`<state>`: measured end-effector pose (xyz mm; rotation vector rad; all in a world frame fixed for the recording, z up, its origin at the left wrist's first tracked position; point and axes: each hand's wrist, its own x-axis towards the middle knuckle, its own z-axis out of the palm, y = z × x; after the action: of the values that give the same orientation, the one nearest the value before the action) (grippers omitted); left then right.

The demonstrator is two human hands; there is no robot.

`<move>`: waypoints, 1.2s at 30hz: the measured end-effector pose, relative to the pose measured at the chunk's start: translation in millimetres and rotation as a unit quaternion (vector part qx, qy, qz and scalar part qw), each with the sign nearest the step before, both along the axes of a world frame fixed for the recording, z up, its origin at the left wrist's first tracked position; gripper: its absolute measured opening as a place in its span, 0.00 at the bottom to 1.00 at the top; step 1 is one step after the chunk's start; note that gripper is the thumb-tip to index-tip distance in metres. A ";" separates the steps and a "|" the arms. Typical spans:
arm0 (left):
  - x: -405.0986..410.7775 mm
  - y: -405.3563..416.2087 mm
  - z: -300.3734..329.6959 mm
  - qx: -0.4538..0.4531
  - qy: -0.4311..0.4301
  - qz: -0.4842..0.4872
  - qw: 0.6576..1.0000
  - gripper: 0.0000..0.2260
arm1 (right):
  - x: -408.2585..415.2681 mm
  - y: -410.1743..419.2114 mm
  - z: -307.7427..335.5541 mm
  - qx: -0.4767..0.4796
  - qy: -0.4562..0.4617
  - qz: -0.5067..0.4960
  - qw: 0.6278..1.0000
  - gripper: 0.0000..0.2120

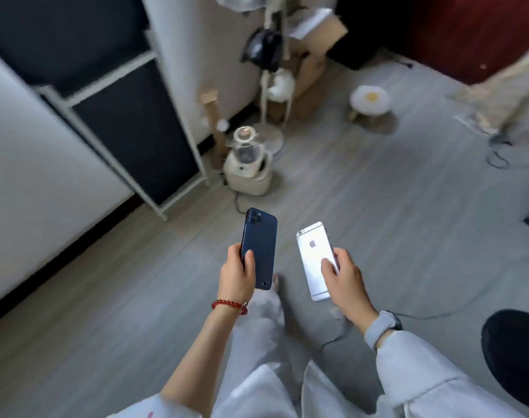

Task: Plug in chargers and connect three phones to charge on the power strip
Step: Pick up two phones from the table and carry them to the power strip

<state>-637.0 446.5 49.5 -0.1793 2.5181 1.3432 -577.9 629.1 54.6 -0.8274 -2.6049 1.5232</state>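
Observation:
My left hand [236, 276] grips a dark blue phone [261, 245] by its lower half, back side up, above the floor. A silver phone [316, 257] with its back up is held in my right hand [344, 282], thumb lying across it. Both phones are at the middle of the view, about a hand's width apart. A thin grey cable [408, 316] runs over the floor under my right wrist. No power strip or charger shows in this blurred view.
A white-framed black cabinet [130, 128] stands at the left. A cream appliance [248, 167] sits on the grey wood floor [378, 191] ahead, a fan stand [272, 95] and cardboard box behind it. A small white stool [370, 101] is further right. A black round seat [516, 354] is at the lower right.

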 end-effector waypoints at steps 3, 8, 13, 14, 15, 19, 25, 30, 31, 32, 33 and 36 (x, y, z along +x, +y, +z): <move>-50.8 61.4 -2.1 -0.014 0.015 -0.081 0.997 0.08 | -25.8 52.8 -4.0 0.008 0.002 -0.059 0.998 0.03; -147.5 165.9 -4.6 -0.016 0.016 -0.186 0.982 0.08 | -103.3 146.6 -6.5 0.019 0.001 -0.127 0.992 0.04; -237.5 279.3 7.7 -0.025 0.006 -0.256 0.966 0.07 | -175.3 239.8 7.8 0.013 -0.004 -0.179 0.984 0.07; -252.6 305.5 10.1 -0.026 0.002 -0.272 0.962 0.08 | -183.6 260.0 10.6 0.010 -0.006 -0.195 0.981 0.07; -265.8 333.3 11.1 -0.028 0.002 -0.292 0.956 0.09 | -189.7 281.2 12.4 0.006 -0.007 -0.212 0.977 0.08; -302.4 443.5 11.6 -0.024 0.005 -0.367 0.930 0.12 | -203.9 366.4 15.3 0.014 -0.008 -0.279 0.960 0.04; -330.1 629.6 3.6 -0.021 -0.013 -0.420 0.907 0.11 | -217.6 531.4 5.1 0.004 -0.006 -0.334 0.943 0.06; -340.0 796.3 15.1 -0.019 -0.012 -0.429 0.903 0.11 | -224.6 692.7 11.9 0.018 -0.010 -0.347 0.938 0.02; -342.0 830.1 19.0 -0.015 -0.015 -0.435 0.900 0.11 | -226.5 726.4 15.5 0.018 -0.009 -0.349 0.937 0.02; -343.7 854.6 23.8 -0.010 -0.013 -0.437 0.899 0.11 | -228.7 751.8 19.5 0.017 -0.010 -0.349 0.937 0.03; -346.3 882.8 27.6 -0.006 -0.016 -0.437 0.899 0.11 | -231.4 780.6 23.1 0.011 -0.013 -0.356 0.934 0.04; -357.8 956.6 30.5 0.000 -0.024 -0.439 0.898 0.10 | -242.9 856.0 26.9 -0.004 -0.018 -0.372 0.928 0.07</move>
<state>-994.8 1403.1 80.0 0.8185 2.0890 0.9181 -820.8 1485.2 81.4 -1.6004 -1.9096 1.2728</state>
